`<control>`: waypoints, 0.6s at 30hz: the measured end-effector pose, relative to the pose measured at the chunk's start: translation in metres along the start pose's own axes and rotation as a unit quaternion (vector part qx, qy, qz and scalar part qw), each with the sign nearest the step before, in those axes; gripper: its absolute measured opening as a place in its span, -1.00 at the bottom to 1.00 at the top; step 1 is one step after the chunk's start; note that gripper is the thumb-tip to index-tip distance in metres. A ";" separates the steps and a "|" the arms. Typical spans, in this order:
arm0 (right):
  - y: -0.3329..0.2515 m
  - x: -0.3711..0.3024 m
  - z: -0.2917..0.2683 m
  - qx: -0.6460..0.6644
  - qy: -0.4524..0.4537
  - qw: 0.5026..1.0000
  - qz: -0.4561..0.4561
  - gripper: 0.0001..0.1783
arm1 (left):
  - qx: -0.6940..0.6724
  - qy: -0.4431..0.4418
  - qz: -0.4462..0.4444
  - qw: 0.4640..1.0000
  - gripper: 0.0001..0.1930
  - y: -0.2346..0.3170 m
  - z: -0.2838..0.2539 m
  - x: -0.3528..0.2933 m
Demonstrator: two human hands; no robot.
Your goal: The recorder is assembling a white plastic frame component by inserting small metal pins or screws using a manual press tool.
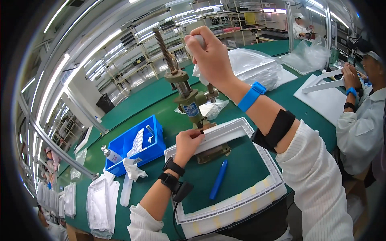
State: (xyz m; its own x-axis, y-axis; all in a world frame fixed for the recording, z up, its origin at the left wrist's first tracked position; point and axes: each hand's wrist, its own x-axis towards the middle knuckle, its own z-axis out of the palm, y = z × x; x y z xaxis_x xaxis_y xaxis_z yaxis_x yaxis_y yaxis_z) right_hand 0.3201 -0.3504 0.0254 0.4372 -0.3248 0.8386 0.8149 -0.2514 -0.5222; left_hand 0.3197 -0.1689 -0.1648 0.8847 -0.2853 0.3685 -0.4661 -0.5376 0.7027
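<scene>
My right hand [212, 60] is raised and wrapped round the pale knob [197, 40] of a lever on a green hand press [189, 102]. Low at the foot of the press, my left hand [188, 143] has its fingers closed on the far bar of a white rectangular frame [231, 130]. A small dark spot shows at those fingertips; what it is I cannot make out. The frame lies flat, its near side over a white foam strip [241, 213]. Inside its opening, a blue pen-shaped tool [218, 179] rests on the green mat, near the metal press base [213, 154].
Left of the frame stands a blue bin [159, 134] with a small bottle [112, 156] and white parts. Crumpled tissue [134, 168] and bagged white pieces [98, 205] lie nearby. Behind the press is a plastic-wrapped stack [257, 68]. At right, a co-worker [360, 108] handles another white frame [323, 82].
</scene>
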 end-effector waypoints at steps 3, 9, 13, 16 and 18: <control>0.001 -0.003 0.001 0.002 0.010 1.000 -0.017 -0.73 | -0.014 0.000 0.005 1.000 -0.73 -0.002 0.001 0.003; -0.007 -0.014 -0.002 0.026 0.009 1.000 -0.016 -0.78 | -0.008 -0.004 0.007 1.000 -0.72 -0.002 0.002 0.006; -0.011 -0.030 -0.006 0.044 0.032 0.998 -0.042 -0.83 | -0.009 -0.003 0.012 1.000 -0.71 -0.004 0.001 0.007; -0.010 -0.041 -0.012 0.069 0.018 0.995 -0.070 -0.85 | -0.017 -0.009 0.006 1.000 -0.71 -0.005 0.001 0.007; -0.011 -0.043 -0.015 0.060 0.015 0.995 -0.073 -0.85 | -0.024 -0.022 -0.003 0.999 -0.69 -0.005 0.000 0.007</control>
State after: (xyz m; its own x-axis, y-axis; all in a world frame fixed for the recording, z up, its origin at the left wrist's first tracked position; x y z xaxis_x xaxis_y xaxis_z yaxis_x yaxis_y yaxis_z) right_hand 0.2861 -0.3475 -0.0075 0.3007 -0.3206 0.8982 0.9090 -0.1885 -0.3717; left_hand 0.3282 -0.1680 -0.1653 0.8861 -0.3170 0.3382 -0.4593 -0.5013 0.7334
